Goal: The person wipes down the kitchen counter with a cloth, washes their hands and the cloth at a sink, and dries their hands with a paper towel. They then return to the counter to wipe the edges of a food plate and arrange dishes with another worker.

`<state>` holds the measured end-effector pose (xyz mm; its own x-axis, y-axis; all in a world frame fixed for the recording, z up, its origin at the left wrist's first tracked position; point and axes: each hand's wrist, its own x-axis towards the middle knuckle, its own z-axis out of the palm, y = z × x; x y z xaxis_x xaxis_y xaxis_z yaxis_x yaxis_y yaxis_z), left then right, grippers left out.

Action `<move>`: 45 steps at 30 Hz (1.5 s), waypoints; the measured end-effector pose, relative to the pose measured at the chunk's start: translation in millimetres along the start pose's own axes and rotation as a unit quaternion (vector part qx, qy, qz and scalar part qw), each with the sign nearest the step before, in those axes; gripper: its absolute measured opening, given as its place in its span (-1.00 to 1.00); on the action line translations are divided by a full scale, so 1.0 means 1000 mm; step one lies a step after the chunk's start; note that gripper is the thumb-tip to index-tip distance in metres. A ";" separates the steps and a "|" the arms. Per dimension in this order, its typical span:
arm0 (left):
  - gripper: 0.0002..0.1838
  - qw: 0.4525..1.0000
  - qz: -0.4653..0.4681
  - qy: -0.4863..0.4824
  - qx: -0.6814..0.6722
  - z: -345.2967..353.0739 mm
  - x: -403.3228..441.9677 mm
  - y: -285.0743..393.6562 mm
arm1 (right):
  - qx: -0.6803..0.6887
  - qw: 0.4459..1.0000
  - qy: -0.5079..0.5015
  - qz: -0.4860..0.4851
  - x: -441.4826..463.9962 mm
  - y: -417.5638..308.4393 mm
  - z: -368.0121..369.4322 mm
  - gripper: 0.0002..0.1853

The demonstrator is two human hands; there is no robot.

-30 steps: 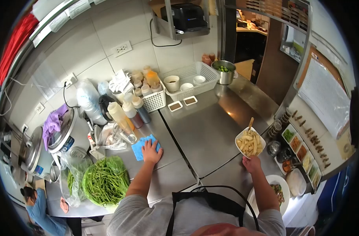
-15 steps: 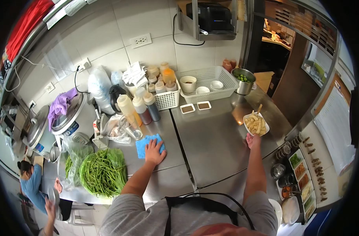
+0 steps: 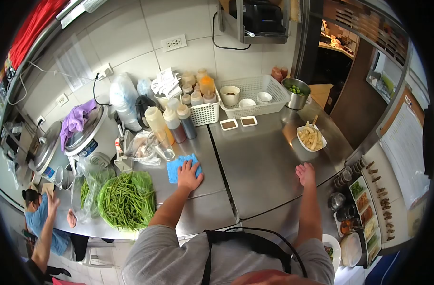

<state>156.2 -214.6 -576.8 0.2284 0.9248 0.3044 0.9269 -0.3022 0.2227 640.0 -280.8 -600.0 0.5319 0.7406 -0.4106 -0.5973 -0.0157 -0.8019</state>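
My left hand (image 3: pixel 190 176) lies flat with its fingers spread on a blue cloth (image 3: pixel 177 172), which rests on the steel counter (image 3: pixel 255 166). On the right side of the counter stands a white bowl of fries (image 3: pixel 311 137) with a wooden stick in it. Just below that bowl, apart from it, is my right hand (image 3: pixel 305 175), empty, its fingers apart. Two small white dishes of brown sauce, one on the left (image 3: pixel 228 124) and one on the right (image 3: pixel 248 121), sit near the back.
Green beans in a bag (image 3: pixel 126 200), squeeze bottles (image 3: pixel 171 124), baskets (image 3: pixel 255 97) and a metal pot (image 3: pixel 296 92) stand around. Ingredient trays (image 3: pixel 366 213) are at the right, beside a plate (image 3: pixel 333 251). A co-worker in blue (image 3: pixel 50 218) and another person's arm (image 3: pixel 45 237) are at lower left.
The bowl of fries moved forward and was let go; my right hand drew back from it. My left hand stayed on the cloth. The view shifted, and another person's arm came in at lower left.
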 end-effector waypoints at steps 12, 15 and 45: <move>-0.47 1.000 -0.006 0.006 -0.015 -0.002 0.000 -0.001 | -0.189 0.971 -0.059 -0.131 -0.232 -0.125 -0.073 -0.59; -0.46 1.000 -0.006 0.015 -0.023 -0.001 -0.001 -0.003 | -0.200 0.965 -0.041 -0.162 -0.270 -0.119 -0.089 -0.58; -0.46 0.995 0.082 -0.023 0.058 0.026 0.010 -0.026 | 0.004 0.844 0.500 -0.192 -0.428 0.051 -0.228 -0.58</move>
<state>142.1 -191.4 -604.0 0.3905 0.8758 0.2838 0.9035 -0.4238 0.0647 518.8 -751.4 -564.3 0.9258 -0.2484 -0.2851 -0.2669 0.1051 -0.9580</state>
